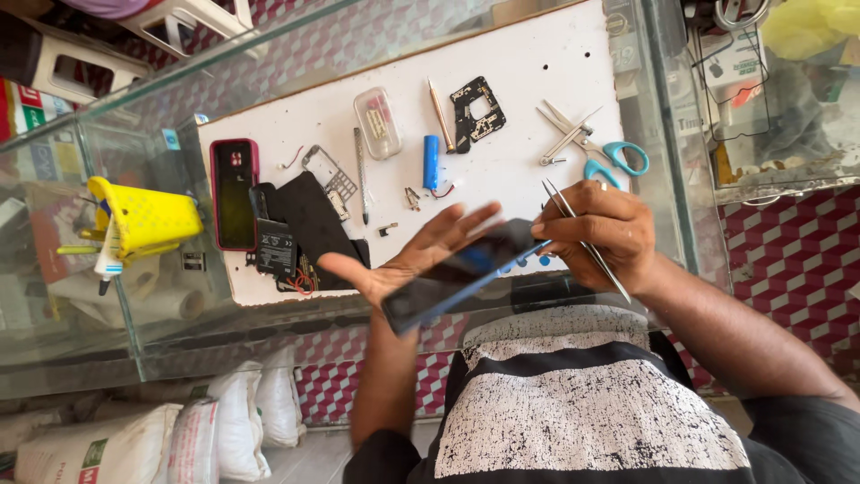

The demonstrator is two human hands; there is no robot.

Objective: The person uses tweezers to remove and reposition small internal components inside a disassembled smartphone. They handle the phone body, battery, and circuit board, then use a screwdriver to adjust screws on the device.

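Battery cell (431, 161) between tweezers-case (377, 123) and circuit frame (476, 113)

Dark phone screen (235, 197), white sacks (98, 448)
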